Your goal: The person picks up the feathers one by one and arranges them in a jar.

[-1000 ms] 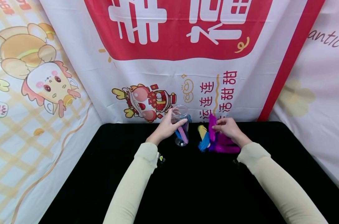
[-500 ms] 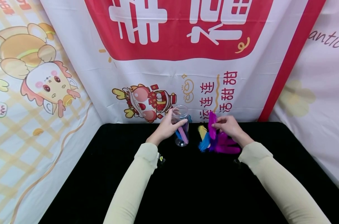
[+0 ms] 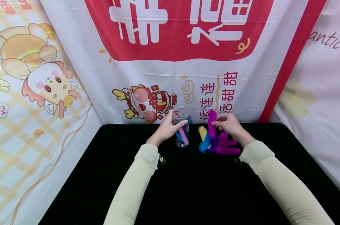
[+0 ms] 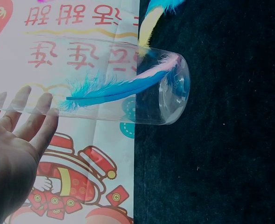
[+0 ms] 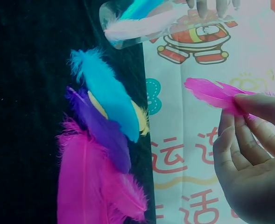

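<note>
My left hand grips a clear plastic jar near its top, fingers round the far side. Inside the jar lie a blue feather and a pale pink feather. Between thumb and fingers my right hand pinches a magenta feather, held up to the right of the jar. Below that hand is a small pile on the table: magenta feathers, a purple feather, a light blue feather and a yellow feather partly covered by the blue one.
The black-covered table ends at a printed white and red cloth hanging right behind the jar. Patterned cloths stand at the left and right sides. The jar's open mouth faces up in the head view.
My right hand has lifted the magenta feather a little higher and slightly left, away from the pile. The left hand and the jar have stayed in place.
</note>
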Demonstrator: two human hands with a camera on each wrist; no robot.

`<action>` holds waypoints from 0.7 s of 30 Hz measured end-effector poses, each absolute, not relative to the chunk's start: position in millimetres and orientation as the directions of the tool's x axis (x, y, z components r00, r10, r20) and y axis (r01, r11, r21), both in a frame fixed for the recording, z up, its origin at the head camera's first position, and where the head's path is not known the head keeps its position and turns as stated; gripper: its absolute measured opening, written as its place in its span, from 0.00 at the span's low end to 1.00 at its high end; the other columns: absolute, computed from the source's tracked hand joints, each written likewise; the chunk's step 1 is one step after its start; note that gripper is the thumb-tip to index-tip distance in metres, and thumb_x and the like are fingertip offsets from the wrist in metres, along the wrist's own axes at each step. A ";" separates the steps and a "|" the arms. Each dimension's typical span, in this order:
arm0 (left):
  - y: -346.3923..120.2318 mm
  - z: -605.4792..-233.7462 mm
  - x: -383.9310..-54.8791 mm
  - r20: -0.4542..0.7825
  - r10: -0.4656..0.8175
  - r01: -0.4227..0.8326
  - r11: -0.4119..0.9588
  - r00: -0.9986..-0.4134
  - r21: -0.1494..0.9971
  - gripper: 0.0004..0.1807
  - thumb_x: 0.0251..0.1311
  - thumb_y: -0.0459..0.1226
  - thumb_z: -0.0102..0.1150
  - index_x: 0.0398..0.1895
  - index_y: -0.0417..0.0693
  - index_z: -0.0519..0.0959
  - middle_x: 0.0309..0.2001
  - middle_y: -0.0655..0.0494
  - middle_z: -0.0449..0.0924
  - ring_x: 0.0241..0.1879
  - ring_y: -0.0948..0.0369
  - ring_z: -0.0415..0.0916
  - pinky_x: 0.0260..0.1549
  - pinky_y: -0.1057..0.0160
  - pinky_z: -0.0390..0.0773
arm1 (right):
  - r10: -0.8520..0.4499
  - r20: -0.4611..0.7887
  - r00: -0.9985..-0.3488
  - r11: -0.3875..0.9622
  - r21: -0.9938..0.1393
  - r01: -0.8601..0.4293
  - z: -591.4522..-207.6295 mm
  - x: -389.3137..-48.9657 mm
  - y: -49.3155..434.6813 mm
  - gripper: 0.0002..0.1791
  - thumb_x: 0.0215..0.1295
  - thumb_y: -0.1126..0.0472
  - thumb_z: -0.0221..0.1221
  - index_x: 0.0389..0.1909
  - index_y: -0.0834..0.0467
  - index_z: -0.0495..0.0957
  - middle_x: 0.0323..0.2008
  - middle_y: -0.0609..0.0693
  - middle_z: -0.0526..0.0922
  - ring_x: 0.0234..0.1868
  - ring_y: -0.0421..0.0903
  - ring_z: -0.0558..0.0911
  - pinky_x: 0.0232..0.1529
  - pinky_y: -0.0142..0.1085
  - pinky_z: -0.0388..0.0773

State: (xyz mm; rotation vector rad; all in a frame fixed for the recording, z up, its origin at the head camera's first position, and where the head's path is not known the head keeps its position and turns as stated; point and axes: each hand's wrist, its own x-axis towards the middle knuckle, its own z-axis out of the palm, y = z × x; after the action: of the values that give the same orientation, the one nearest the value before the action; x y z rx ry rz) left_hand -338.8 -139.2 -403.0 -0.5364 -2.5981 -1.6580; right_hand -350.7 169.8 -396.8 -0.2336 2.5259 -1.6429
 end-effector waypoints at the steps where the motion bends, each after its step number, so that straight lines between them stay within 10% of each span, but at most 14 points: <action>1: -139.3 -403.0 -338.8 0.192 0.278 0.292 0.381 -0.941 0.877 0.37 0.68 0.54 0.63 0.73 0.55 0.60 0.63 0.52 0.71 0.63 0.50 0.74 0.65 0.48 0.73 | -0.195 -0.016 -0.981 0.405 -0.912 -0.065 -395.5 -350.5 169.4 0.16 0.66 0.58 0.69 0.44 0.67 0.78 0.37 0.47 0.82 0.32 0.49 0.82 0.33 0.32 0.79; 21: -139.1 -403.4 -339.3 0.193 0.277 0.289 0.369 -0.941 0.883 0.37 0.68 0.54 0.63 0.73 0.54 0.60 0.64 0.52 0.71 0.63 0.51 0.73 0.66 0.48 0.73 | -0.202 0.022 -0.979 0.414 -0.904 -0.106 -382.2 -349.9 164.1 0.16 0.65 0.56 0.70 0.40 0.65 0.77 0.31 0.43 0.82 0.31 0.50 0.83 0.35 0.35 0.79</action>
State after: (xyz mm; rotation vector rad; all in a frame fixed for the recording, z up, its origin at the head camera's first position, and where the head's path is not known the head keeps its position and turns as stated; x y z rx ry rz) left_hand -339.3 -139.1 -403.4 -0.5352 -2.5895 -1.6743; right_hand -349.9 164.1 -382.2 -0.2803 2.5654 -1.6290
